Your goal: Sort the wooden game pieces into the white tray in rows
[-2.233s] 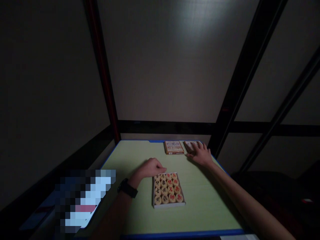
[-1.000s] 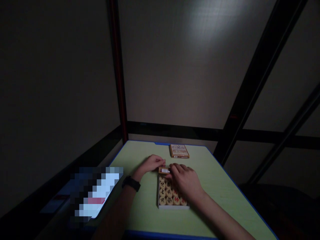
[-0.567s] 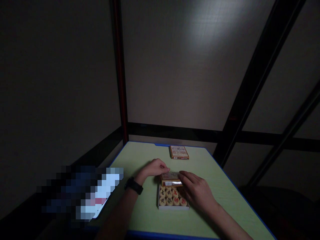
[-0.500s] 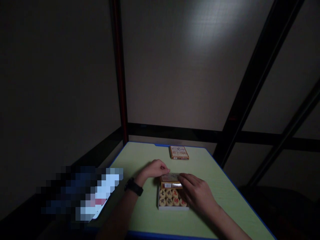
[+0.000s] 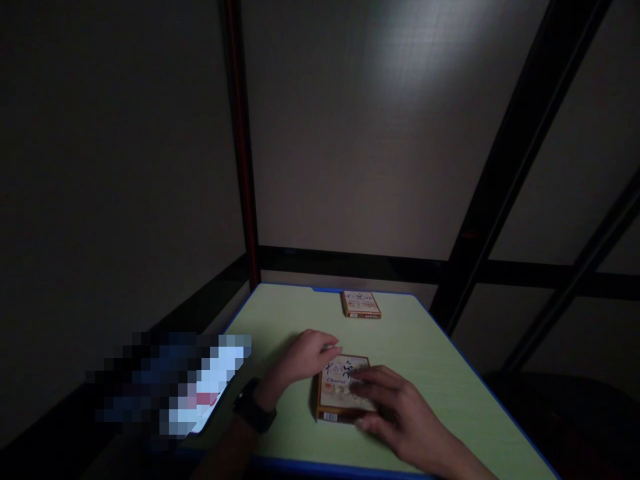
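Observation:
A Chinese chess box (image 5: 336,393), cream with a brown border and dark printed characters, lies near the front of the table, its lid covering the tray of pieces. My left hand (image 5: 306,353), with a black watch on the wrist, curls its fingers at the far left corner of the box. My right hand (image 5: 400,407) spans the right side: its fingers rest on the lid's top and its thumb is at the front edge. The round pieces are hidden under the lid.
A second, similar box (image 5: 362,304) lies at the far end of the pale green table (image 5: 290,307), which has blue edges. At the left edge is a lit screen (image 5: 220,380), partly pixelated. Walls (image 5: 345,167) stand behind and at the left.
The lid has come down toward me over the front of the tray, covering the wooden pieces that showed before. My right hand has moved slightly nearer with it; my left stays by the corner.

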`<state>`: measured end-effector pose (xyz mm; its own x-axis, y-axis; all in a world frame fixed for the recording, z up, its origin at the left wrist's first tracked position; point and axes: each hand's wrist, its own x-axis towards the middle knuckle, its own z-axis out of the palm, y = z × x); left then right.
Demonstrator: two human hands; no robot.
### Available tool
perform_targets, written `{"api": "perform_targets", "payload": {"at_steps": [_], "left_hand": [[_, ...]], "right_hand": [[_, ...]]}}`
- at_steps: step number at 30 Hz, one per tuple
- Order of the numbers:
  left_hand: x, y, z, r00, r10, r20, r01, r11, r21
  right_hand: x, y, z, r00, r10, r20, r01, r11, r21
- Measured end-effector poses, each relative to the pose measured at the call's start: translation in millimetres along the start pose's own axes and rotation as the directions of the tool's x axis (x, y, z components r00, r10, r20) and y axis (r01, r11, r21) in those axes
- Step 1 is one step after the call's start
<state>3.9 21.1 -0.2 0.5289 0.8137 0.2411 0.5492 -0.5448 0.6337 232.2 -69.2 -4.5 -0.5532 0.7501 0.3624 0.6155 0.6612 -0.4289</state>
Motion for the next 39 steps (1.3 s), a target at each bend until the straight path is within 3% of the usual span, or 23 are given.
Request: {"api": "perform_targets", "payload": {"at_steps": [2,4,8,12,15,17,19,21,23,25,28,31,35,37,39], "left_hand": [[-13,4,-0.3,0.997,-0.032,-0.064,0.032,0.999,-0.004],[-26,7,0.3,0.998,-0.057,-0.029,0.058,0.998,0.026],[-42,8,3.8,0.987,-0.07,0.145,0.057,0.994,0.091],[-45,9,5.2,0.983,-0.046,0.18,0.025,0.993,0.116],[-45,11,4.2,0.985,-0.04,0.167,0.02,0.992,0.121],[-47,11,4.4,0.983,-0.07,0.168,0.05,0.991,0.124],[-51,13,6.4,0.98,-0.109,0.169,0.089,0.988,0.123],[-55,14,9.7,0.979,-0.122,0.164,0.102,0.987,0.127],[-59,16,13.3,0.979,-0.116,0.166,0.093,0.986,0.141],[-62,17,15.9,0.981,-0.103,0.162,0.079,0.986,0.147],[-64,17,16.7,0.985,-0.092,0.148,0.077,0.992,0.102],[-66,17,15.6,0.977,-0.141,0.159,0.133,0.989,0.062],[-63,13,17.5,0.955,-0.235,0.183,0.229,0.972,0.053],[-54,8,21.3,0.964,-0.252,0.088,0.254,0.967,-0.008],[-36,-1,26.7,0.962,-0.261,-0.076,0.247,0.957,-0.155]], "right_hand": [[-1,4,2,0.988,0.125,-0.09,-0.122,0.992,0.031],[-1,8,5,0.955,0.264,-0.136,-0.262,0.964,0.033],[-2,9,7,0.898,0.44,-0.023,-0.44,0.898,-0.007],[-1,7,8,0.86,0.507,0.055,-0.509,0.861,0.013],[1,7,9,0.856,0.515,0.045,-0.516,0.845,0.143],[1,6,8,0.864,0.5,0.066,-0.488,0.796,0.358],[-1,5,5,0.859,0.497,0.124,-0.451,0.62,0.641],[-4,4,2,0.831,0.525,0.186,-0.418,0.368,0.831],[-8,4,0,0.783,0.576,0.234,-0.407,0.189,0.894],[-10,6,-2,0.739,0.619,0.265,-0.413,0.106,0.905],[-8,11,-1,0.706,0.632,0.321,-0.459,0.063,0.886],[-4,17,6,0.731,0.569,0.377,-0.499,0.068,0.864],[6,27,17,0.759,0.545,0.356,-0.453,0.048,0.89],[14,35,16,0.746,0.575,0.337,-0.422,0.016,0.906],[25,47,10,0.731,0.61,0.304,-0.386,0.002,0.923]]}}
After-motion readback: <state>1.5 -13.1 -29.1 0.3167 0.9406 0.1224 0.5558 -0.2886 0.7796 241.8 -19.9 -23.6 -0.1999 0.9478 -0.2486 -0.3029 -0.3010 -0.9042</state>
